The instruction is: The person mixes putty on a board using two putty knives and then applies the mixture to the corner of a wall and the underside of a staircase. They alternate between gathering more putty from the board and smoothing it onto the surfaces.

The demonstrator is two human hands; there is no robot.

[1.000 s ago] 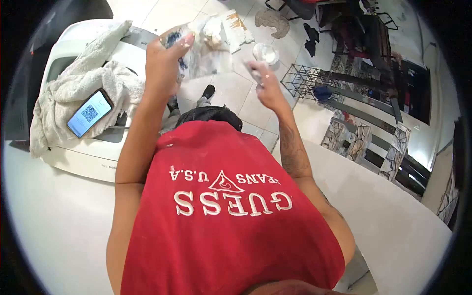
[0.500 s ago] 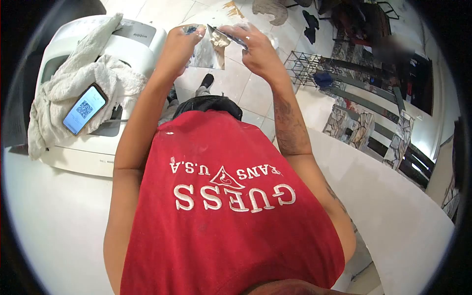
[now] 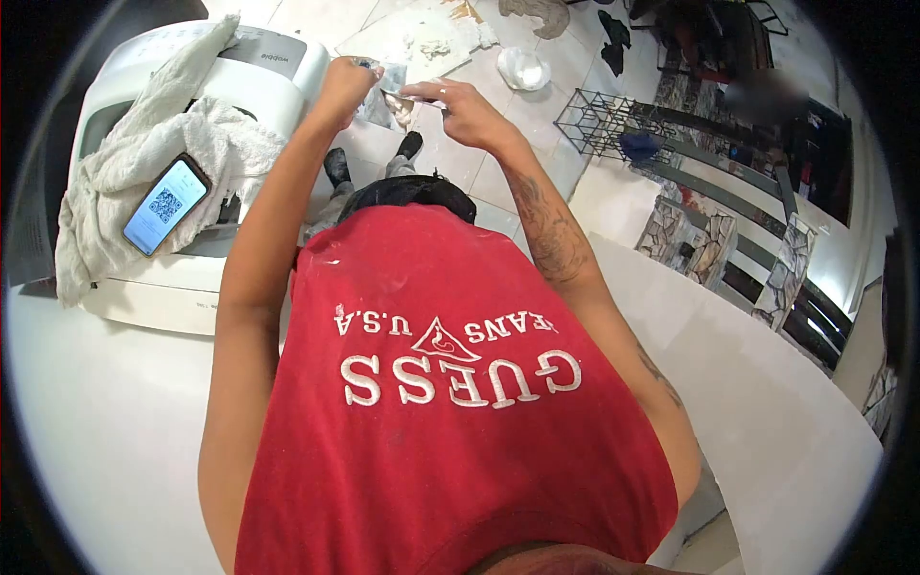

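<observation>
My left hand (image 3: 347, 90) is closed around the dark handle of a wide putty knife, whose grey, shiny blade (image 3: 375, 107) hangs below the fist. A lump of white paste (image 3: 399, 111) clings near the blade's edge. Fingers of my right hand (image 3: 467, 113) are wrapped on a second, thin putty knife (image 3: 419, 99), its tip right at the paste and the first blade. White smears show on the right fingers. Both hands are held out in front of me, above the tiled floor and my feet (image 3: 409, 146).
On the floor ahead lies a pale board (image 3: 407, 38) with white paste on it, and a round white bag-like thing (image 3: 524, 69). At left, a white appliance (image 3: 297, 67) bears a towel (image 3: 225, 144) and a phone (image 3: 167, 206). A wire rack (image 3: 594, 120) and curved white counter (image 3: 757, 412) are right.
Both hands have come down and slightly left, nearer to my body. The thin knife has swung flatter against the wide blade. The floor board and white bag show more fully.
</observation>
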